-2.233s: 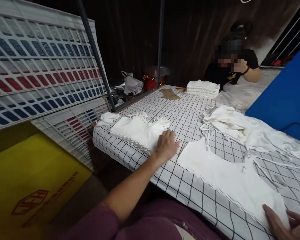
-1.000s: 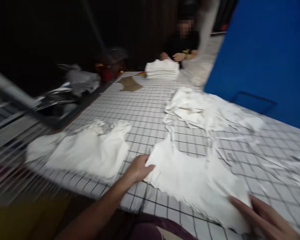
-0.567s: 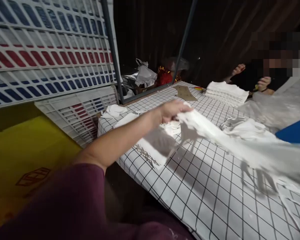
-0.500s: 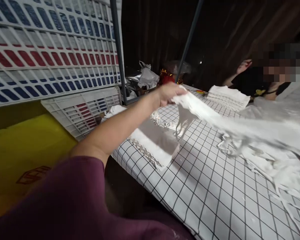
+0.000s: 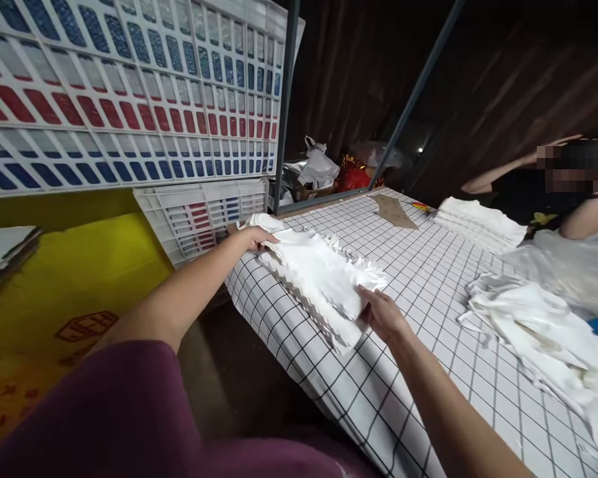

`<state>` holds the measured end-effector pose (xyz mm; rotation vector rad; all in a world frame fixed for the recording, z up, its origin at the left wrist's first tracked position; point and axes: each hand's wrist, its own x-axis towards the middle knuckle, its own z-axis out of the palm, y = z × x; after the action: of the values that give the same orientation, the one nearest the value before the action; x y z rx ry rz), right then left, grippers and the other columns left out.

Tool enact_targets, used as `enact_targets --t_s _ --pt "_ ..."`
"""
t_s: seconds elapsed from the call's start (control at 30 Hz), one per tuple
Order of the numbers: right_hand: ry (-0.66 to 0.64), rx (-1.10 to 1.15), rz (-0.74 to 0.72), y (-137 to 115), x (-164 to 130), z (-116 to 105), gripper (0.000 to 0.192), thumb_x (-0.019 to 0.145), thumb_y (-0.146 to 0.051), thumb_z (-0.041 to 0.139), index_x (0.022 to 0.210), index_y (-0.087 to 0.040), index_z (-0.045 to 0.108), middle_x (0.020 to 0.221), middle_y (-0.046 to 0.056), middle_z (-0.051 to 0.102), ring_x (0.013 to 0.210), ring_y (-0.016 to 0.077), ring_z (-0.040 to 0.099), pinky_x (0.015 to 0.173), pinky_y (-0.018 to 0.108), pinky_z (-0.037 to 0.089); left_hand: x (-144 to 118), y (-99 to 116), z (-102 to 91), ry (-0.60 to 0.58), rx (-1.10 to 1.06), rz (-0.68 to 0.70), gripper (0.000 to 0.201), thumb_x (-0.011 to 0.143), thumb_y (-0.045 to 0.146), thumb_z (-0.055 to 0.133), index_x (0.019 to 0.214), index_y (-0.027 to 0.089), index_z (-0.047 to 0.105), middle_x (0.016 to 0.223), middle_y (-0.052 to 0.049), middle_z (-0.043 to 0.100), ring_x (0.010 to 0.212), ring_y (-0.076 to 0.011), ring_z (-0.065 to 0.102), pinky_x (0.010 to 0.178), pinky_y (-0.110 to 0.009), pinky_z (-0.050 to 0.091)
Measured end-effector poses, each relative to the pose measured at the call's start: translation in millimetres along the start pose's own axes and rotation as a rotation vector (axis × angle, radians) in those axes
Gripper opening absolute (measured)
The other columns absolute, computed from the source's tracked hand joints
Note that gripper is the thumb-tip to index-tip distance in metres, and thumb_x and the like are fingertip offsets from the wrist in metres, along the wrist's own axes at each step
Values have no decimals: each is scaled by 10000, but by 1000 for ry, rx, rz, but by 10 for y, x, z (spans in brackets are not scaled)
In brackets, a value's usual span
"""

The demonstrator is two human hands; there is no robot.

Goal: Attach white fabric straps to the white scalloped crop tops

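Observation:
A white cloth (image 5: 313, 265) lies over a stack of folded white cloths (image 5: 323, 317) at the table's near left edge. The stack's near side shows wavy layered edges. My left hand (image 5: 259, 238) pinches the cloth's far left end. At its near right corner, my right hand (image 5: 383, 312) has thumb and fingers closed on the same cloth. Ragged fringe-like strips (image 5: 361, 264) show along the far side. To the right of my right hand, a loose heap of white cloth (image 5: 538, 332) lies apart on the table.
The table (image 5: 418, 372) has a white grid-patterned cover. Another white stack (image 5: 478, 222), a brown cardboard piece (image 5: 393, 211) and a clear plastic bag (image 5: 568, 259) lie farther back. White crates (image 5: 144, 99) and a metal post (image 5: 285, 106) stand left. A person (image 5: 518, 179) sits across with raised arms.
My left hand has moved left and down, bringing the stretched cloth from above the table onto the stack. My right hand has come into view on the cloth. The view has shifted.

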<state>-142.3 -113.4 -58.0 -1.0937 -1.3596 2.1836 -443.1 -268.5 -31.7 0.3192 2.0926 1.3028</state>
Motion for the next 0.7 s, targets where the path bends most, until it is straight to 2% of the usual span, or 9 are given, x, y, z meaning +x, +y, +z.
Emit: enact_targets --t_s 0.07,0.17,0.27,0.4,0.5,0.57,0.6,0.67,0.7 --pt "14 4 -25 -101 -38 -17 35 910 -72 598 931 -95 617 795 85 728 707 168 726 642 261 652 70 -75 -51 4 -10 -16 367 520 118 925 762 142 650 659 -49 665 663 -181 650 577 -249 513" --pt "-2 -2 -98 -295 -103 -92 40 895 -85 631 933 -93 626 785 64 718 662 136 700 605 226 635 128 -34 -118 1 6 4 368 542 104 911 806 147 660 726 -35 680 663 -134 629 575 -207 482" --pt "-76 -98 -85 -230 -193 -231 92 880 -151 683 939 -98 638 820 64 720 642 117 671 580 212 608 117 -38 -139 -5 86 17 356 508 97 912 770 142 675 724 -41 680 663 -144 623 557 -213 457" --pt "-138 -436 -1 84 -333 -428 226 900 -348 679 888 -129 625 806 70 711 597 109 634 545 216 543 41 -157 -105 12 252 56 276 515 132 887 706 134 689 703 -61 687 724 -219 654 614 -267 488" --pt "-97 -896 -21 117 -433 -484 352 893 -516 629 845 -169 595 782 89 706 597 170 644 553 300 526 -48 -148 5 108 368 132 300 561 148 846 831 126 716 920 -123 728 1003 -326 653 837 -351 509" --pt "60 -1219 -149 28 -475 -423 401 888 -573 597 931 -174 608 801 118 703 668 245 665 615 389 538 -113 -75 185 221 458 264 415 670 206 788 1068 129 697 1196 -162 675 1250 -364 528 1025 -410 423" --pt "156 -1316 -267 -23 -479 -358 426 894 -579 580 1014 -171 613 851 141 705 755 286 675 682 441 546 -140 -33 314 279 526 384 472 749 253 735 1199 136 649 1322 -167 612 1333 -358 454 1091 -431 363" --pt "256 -1365 -562 -87 -441 -179 483 926 -545 541 1222 -164 573 1102 196 681 1043 348 633 889 535 507 -172 27 629 349 697 681 533 891 346 577 1384 150 524 1485 -155 484 1423 -335 345 1161 -466 268" --pt "230 -1358 -710 -90 -394 -84 508 942 -514 524 1311 -165 535 1273 207 616 1200 359 555 1003 561 443 -174 33 793 349 786 811 547 931 379 502 1427 149 484 1522 -152 445 1442 -338 317 1172 -489 245"
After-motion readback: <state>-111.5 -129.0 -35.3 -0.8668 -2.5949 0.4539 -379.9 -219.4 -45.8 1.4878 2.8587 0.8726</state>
